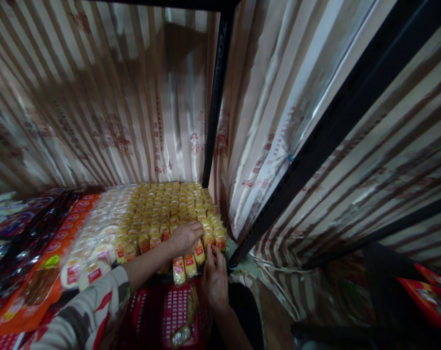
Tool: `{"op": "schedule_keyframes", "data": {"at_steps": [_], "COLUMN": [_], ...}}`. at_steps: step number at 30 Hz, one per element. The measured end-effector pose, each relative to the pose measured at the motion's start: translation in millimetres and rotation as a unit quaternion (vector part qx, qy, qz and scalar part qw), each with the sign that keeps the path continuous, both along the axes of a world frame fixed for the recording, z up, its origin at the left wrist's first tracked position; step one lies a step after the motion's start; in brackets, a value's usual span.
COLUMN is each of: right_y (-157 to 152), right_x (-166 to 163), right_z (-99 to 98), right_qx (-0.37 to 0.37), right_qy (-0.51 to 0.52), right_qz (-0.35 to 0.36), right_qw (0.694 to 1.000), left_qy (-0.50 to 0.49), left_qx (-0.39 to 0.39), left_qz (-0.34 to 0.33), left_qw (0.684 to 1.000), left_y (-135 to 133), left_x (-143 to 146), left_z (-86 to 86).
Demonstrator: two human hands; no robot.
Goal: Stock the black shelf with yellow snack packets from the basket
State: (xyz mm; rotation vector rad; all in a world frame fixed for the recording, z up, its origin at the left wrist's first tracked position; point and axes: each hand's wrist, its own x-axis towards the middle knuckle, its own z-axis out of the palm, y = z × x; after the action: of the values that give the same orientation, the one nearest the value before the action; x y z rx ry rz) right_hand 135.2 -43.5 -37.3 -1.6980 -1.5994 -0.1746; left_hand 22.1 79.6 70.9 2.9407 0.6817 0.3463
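Rows of small yellow wrapped snack cakes (162,204) with red labels fill the display in front of me. My left hand (186,238) reaches across the front rows, its fingers curled down onto a wrapped snack cake (199,252). Beside it, at the right front corner, my right hand (216,281) has its thumb and fingers bent together against the front packets; what lies between them is hidden. Two wrapped cakes (184,267) lean out over the front edge between my hands. Below is a red plastic basket (173,308) with a few wrapped pieces in it.
To the left lie clear packs of round white cakes (96,270), orange snack bags (42,282) and dark shiny packets (20,243). Black metal posts (216,97) rise at the corner. Striped printed sheeting (133,97) hangs behind. Red bags (430,296) are at far right.
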Motion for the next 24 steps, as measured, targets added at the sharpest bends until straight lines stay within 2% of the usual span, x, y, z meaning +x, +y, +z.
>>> {"op": "schedule_keyframes", "data": {"at_steps": [5, 9, 13, 18, 22, 24], "right_y": [0.6, 1.9, 2.6, 3.9, 4.7, 4.9], "right_x": [3.0, 4.1, 4.1, 3.6, 3.5, 3.3], "right_z": [-3.3, -4.3, -2.8, -4.6, -6.5, -6.4], "right_qx": [0.018, 0.024, 0.03, 0.04, 0.045, 0.044], "right_qy": [0.003, 0.002, 0.0, 0.006, 0.007, 0.011], "right_qz": [0.003, -0.001, 0.004, -0.01, -0.01, -0.012], "right_qw": [1.0, 1.0, 1.0, 0.999, 0.999, 0.999], "left_qy": [-0.047, -0.001, 0.041, 0.02, 0.045, 0.073], "left_qx": [0.016, 0.004, 0.013, 0.018, -0.004, -0.019], "left_qz": [0.077, 0.114, 0.116, 0.127, 0.175, 0.173], "left_qw": [0.996, 0.993, 0.992, 0.992, 0.984, 0.982], "left_y": [15.4, 31.9, 40.3, 43.9, 52.1, 56.8], "left_x": [18.2, 32.3, 35.7, 39.8, 44.3, 44.3], "left_z": [8.8, 7.5, 7.7, 14.6, 8.7, 5.4]}}
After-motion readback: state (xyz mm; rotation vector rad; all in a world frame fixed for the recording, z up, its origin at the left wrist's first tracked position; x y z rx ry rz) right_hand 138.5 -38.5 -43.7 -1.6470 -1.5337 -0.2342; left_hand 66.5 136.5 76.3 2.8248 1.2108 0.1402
